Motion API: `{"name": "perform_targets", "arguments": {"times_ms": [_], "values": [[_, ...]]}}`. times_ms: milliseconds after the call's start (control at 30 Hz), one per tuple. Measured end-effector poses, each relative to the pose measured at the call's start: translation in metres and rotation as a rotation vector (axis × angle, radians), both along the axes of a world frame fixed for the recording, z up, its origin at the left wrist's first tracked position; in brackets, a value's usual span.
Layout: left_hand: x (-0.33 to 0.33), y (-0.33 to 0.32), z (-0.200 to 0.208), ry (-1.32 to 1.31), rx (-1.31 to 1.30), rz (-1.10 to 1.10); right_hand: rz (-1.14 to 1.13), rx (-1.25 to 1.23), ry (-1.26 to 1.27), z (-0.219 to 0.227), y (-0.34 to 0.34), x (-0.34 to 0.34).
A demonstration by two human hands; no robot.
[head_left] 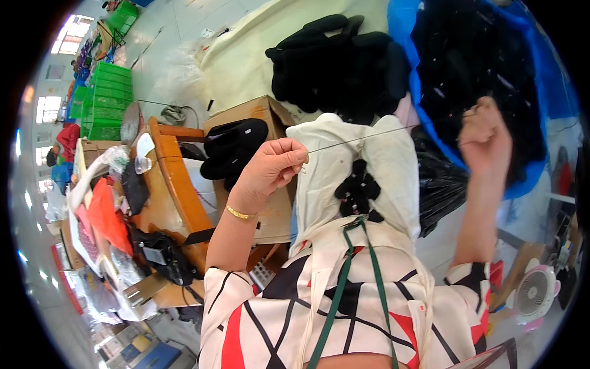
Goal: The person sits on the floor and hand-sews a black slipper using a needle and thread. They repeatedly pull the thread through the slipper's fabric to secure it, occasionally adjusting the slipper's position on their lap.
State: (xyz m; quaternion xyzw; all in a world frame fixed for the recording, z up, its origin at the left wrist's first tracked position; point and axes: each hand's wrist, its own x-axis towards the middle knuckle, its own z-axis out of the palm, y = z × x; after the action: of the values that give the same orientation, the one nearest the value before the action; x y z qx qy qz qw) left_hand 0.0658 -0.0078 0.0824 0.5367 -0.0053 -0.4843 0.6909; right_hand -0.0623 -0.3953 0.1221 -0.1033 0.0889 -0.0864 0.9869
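A dark thread (362, 139) is drawn out in a nearly straight line above my lap. My left hand (273, 169) pinches it between thumb and fingertips, and a small loop hangs below them. To the right, my right hand (485, 135) is raised with fingers closed at the thread's other side; motion blurs it, and any needle there cannot be made out. Small black fabric pieces (357, 190) lie in my lap on the white cloth (319, 166) over my legs. Beyond my knees is a pile of black padded soft pieces (338, 64).
A blue bag (415, 80) full of black pieces stands at the right, beside a black plastic bag (439, 184). On the left are a cardboard box (270, 215) with black slippers (236, 144), a wooden chair (178, 178) and green crates (107, 101). A fan (534, 292) sits lower right.
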Motion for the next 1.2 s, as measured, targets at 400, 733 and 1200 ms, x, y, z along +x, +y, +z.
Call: {"name": "perform_targets", "arguments": {"times_ms": [400, 733, 1200], "values": [[0.019, 0.032, -0.010, 0.085, 0.067, -0.018, -0.589, -0.298, 0.053, -0.006, -0.165, -0.029], [0.025, 0.052, -0.041, 0.159, 0.029, 0.026, -0.878, -0.457, 0.284, -0.047, -0.237, -0.064], [0.023, 0.075, -0.081, 0.269, -0.027, 0.052, -1.012, -0.439, 0.443, -0.083, -0.251, -0.074]]}}
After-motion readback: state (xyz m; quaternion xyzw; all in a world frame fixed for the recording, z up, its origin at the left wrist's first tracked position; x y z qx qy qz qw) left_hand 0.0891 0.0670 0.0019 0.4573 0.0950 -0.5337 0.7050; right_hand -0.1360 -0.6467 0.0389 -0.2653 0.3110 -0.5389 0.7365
